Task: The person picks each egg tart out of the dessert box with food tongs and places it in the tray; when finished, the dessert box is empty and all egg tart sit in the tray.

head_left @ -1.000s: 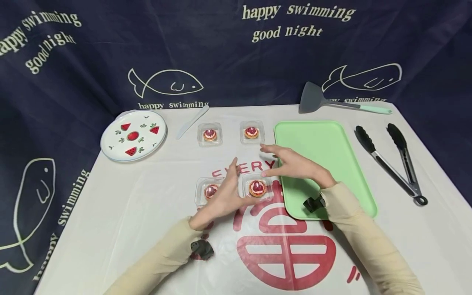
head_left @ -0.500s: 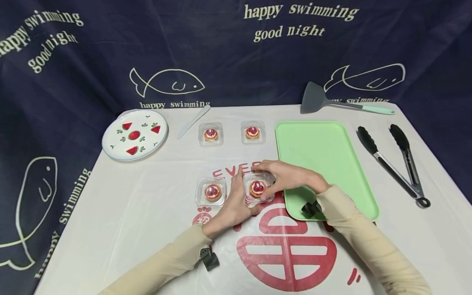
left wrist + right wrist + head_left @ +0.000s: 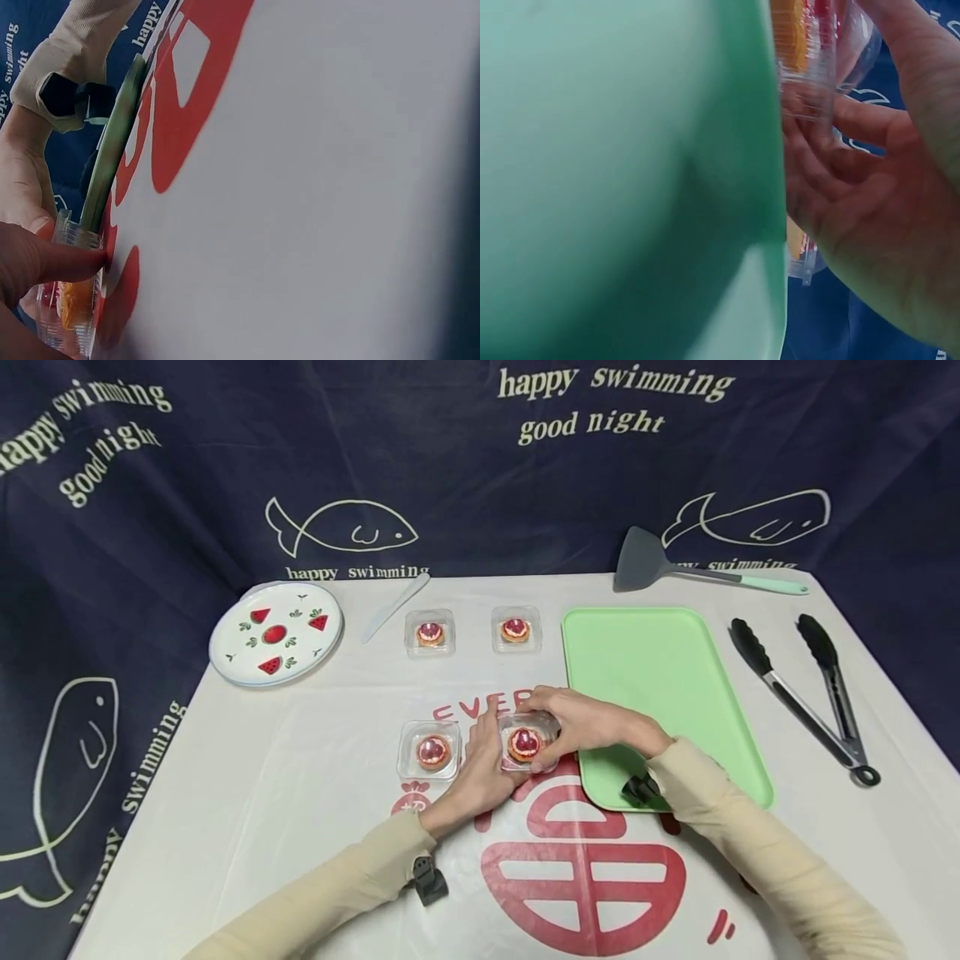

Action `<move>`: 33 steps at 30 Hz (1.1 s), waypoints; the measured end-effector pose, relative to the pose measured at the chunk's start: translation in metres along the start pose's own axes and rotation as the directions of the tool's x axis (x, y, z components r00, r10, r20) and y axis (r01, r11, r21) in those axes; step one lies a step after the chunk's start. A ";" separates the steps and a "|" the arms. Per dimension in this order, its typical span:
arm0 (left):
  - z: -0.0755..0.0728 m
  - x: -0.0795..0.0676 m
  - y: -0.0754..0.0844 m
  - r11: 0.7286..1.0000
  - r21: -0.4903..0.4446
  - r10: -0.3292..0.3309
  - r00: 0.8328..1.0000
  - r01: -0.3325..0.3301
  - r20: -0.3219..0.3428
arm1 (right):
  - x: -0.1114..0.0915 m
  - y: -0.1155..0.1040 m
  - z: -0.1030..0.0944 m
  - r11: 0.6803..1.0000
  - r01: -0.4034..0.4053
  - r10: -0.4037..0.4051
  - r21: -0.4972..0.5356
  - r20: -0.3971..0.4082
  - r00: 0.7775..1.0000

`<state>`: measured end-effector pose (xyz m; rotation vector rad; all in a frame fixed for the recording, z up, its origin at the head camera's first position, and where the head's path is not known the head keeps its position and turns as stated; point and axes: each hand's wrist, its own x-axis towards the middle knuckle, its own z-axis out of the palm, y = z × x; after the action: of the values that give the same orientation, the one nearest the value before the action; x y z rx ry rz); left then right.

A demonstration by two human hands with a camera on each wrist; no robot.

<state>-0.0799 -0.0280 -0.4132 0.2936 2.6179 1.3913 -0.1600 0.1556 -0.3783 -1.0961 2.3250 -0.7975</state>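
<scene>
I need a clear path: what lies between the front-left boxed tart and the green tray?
In the head view, the left hand, then the front-right boxed tart, then the right hand, overlapping the tray.

The table [image 3: 300, 760], its white surface printed in red, bears a light green tray [image 3: 637, 652]. Left of the tray are four clear boxes [image 3: 527, 740], each holding a red-topped tart [image 3: 525, 746], in two rows of two; farther left lie a pale knife [image 3: 395, 607] and a white plate [image 3: 276, 634] with watermelon designs. A grey spatula [image 3: 667, 568] lies beyond the tray, and black-tipped tongs [image 3: 802, 710], arms spread, to its right.
</scene>
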 end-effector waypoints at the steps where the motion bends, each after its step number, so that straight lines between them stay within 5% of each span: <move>1: 0.000 0.000 0.000 1.000 0.001 0.000 1.000 0.000 0.004 | -0.001 0.000 0.000 1.000 0.003 -0.003 -0.012 -0.010 1.000; 16: -0.006 0.004 0.001 0.995 0.066 0.069 0.997 -0.071 0.027 | -0.006 -0.008 0.002 0.988 0.031 -0.050 -0.149 -0.122 0.991; 33: -0.007 0.006 0.002 0.992 0.098 0.077 0.997 -0.079 0.032 | -0.009 -0.014 0.004 0.980 -0.001 -0.027 -0.199 -0.138 0.990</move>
<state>-0.0869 -0.0310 -0.4080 0.4297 2.6844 1.2716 -0.1445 0.1547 -0.3708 -1.1725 2.5640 -0.6772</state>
